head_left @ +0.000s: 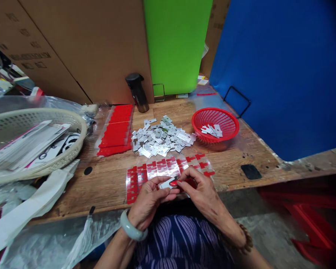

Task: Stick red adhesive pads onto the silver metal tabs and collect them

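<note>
Between thumb and fingers, my left hand (pixel 149 198) holds a small flat metal plate (pixel 165 184) near the table's front edge. My right hand (pixel 201 190) pinches a small red sticker (pixel 173 183) against the plate's right end. Beneath both hands lies a clear sheet of red stickers (pixel 161 165), partly covered by them. Beyond that sheet spreads a loose pile of silvery metal plates (pixel 162 136). A red plastic basket (pixel 229 130) to the right of the pile has several plates in it.
Stacked red sticker sheets (pixel 116 129) lie left of the pile. A dark bottle (pixel 138 93) stands at the back. At left is a cream basket (pixel 82 130) of printed cards. Cardboard (pixel 100 48), a green panel (pixel 176 45) and a blue panel (pixel 282 74) wall the table (pixel 100 186).
</note>
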{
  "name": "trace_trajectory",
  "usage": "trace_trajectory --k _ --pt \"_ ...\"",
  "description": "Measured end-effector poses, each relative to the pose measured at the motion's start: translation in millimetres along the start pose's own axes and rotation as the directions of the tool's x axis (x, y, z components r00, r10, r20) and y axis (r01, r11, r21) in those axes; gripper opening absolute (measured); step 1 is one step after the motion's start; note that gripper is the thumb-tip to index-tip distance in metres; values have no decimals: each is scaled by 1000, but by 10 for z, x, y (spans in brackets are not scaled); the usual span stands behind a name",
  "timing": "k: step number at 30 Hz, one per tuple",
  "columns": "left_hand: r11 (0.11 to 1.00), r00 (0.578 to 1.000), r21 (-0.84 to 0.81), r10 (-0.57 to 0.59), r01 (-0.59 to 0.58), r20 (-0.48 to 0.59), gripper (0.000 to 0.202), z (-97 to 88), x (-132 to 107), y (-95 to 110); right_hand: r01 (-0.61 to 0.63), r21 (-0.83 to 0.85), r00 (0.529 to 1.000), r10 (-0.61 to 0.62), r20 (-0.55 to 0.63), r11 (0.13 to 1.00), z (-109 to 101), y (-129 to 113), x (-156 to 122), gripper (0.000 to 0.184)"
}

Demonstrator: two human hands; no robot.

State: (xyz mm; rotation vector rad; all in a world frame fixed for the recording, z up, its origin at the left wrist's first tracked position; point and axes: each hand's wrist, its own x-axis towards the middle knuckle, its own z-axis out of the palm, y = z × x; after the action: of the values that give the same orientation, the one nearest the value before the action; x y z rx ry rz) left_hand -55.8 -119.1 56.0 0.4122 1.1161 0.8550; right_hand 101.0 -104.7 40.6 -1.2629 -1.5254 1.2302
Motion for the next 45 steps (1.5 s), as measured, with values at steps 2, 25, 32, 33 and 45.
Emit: trace_trajectory --k 2,25,32,33,45 --pt "1000 1000 3 -2 2 -4 36 10 -6 1 11 -5 1000 -11 -4 1000 2 5 -6 10" --pt "1000 999 4 -29 29 -18 34 16 10 0 -20 -18 1000 19 -12 1000 20 64 -5 7" --pt "999 999 -3 -34 34 -28 35 12 20 13 -33 -13 999 32 -18 999 38 77 -8 6" --pt "999 999 -2 -35 35 -24 34 11 24 12 -31 -17 999 31 -22 999 39 77 -6 7" --pt "1000 1000 19 -24 24 -20 35 30 24 18 -16 -21 1000 16 -26 1000 50 93 -5 10"
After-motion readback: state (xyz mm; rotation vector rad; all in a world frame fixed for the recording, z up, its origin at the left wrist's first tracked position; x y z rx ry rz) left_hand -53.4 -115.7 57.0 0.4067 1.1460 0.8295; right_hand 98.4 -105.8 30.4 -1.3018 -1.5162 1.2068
